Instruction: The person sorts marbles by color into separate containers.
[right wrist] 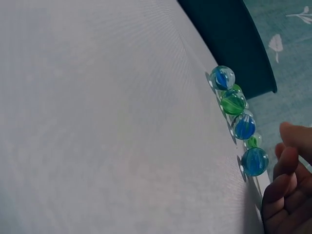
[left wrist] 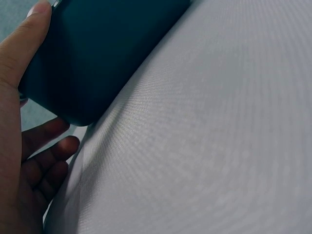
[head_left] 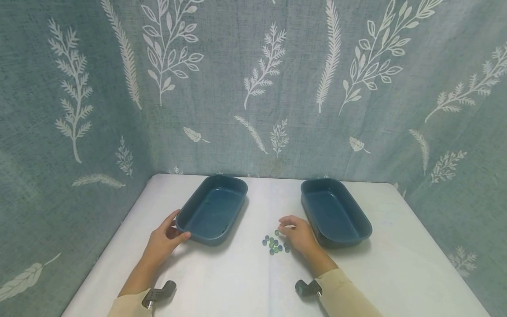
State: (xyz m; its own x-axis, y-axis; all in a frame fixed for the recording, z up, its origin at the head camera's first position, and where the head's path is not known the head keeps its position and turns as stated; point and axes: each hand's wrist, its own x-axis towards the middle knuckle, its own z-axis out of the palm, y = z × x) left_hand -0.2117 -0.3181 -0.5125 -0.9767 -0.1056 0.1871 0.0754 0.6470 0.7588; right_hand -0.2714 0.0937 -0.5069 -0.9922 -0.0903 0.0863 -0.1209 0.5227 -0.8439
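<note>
My left hand grips the left tray; my right hand, loosely curled, seemingly empty, is probably gathering marbles, which calls for a fingertip pinch.

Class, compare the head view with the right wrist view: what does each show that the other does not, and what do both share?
Only the head view: the left hand gripping the left tray, two trays together, including the right tray, and beige sleeves.

Only the right wrist view: distinct coloured swirls inside the clear marbles.

Both: the right hand with bent fingers near the marbles, the white tabletop, patterned cloth, and at least part of a tray; which one the wrist view catches, I cannot tell.
</note>
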